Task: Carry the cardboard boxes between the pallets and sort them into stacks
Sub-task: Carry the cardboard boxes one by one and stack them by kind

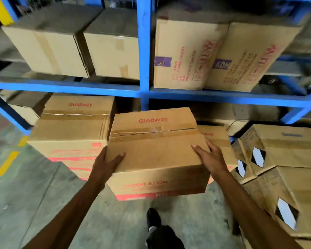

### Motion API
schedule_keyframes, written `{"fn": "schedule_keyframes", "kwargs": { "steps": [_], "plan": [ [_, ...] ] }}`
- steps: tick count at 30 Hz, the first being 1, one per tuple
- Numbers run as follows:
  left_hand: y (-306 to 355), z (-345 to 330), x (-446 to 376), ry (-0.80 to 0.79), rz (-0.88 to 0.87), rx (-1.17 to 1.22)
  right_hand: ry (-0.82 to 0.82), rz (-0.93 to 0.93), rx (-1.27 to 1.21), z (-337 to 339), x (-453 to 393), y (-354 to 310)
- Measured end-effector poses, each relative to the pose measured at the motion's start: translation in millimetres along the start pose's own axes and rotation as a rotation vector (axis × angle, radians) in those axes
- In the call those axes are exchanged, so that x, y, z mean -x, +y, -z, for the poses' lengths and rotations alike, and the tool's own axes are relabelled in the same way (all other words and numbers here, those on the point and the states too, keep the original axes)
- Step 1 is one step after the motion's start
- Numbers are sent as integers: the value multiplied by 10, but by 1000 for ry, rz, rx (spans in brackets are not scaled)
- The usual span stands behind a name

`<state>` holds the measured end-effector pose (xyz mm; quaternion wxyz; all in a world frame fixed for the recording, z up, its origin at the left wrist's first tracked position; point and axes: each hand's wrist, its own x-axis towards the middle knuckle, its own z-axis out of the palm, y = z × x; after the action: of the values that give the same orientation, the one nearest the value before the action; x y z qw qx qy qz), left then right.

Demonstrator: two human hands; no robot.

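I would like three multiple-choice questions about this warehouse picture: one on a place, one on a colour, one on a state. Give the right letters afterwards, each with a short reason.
1. Where is the carried box?
A. on the upper shelf
B. in the air in front of the rack, between two hands
C. flat on the floor

2. What colour is the rack frame?
A. blue
B. green
C. white

3. How is the top of the carried box?
A. flaps standing open
B. cut away
C. closed with tape

Answers:
1 B: the left hand and the right hand hold its sides, and floor shows under it.
2 A: its post and beams are blue.
3 C: a tape strip runs along the closed seam.
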<state>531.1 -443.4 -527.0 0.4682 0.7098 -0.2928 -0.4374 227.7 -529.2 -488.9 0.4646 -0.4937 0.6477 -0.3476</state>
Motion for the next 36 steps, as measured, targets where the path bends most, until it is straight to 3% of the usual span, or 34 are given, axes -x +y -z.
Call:
{"fn": "schedule_keyframes", "kwargs": {
  "steps": [7, 13, 20, 26, 32, 36],
  "plan": [
    [330, 474, 1661, -134, -75, 19, 132, 22, 27, 839, 1893, -267],
    [608, 244, 3011, -295, -81, 5, 234, -39, -56, 1817, 3355, -271],
    [713, -867, 4531, -500, -136, -67, 425, -75, -154, 3387, 4902, 207],
    [235, -2239, 6192, -706, -159, -152, 633, -85, -174, 4997, 6259, 1232],
    [-217, -3123, 7330, -761, -66, -208, 621, -162, -181, 6158, 6937, 1989],
    [-293, -3629, 7721, -737, -44, -216, 600, -193, -230, 6754, 6946, 2326]
  ]
}}
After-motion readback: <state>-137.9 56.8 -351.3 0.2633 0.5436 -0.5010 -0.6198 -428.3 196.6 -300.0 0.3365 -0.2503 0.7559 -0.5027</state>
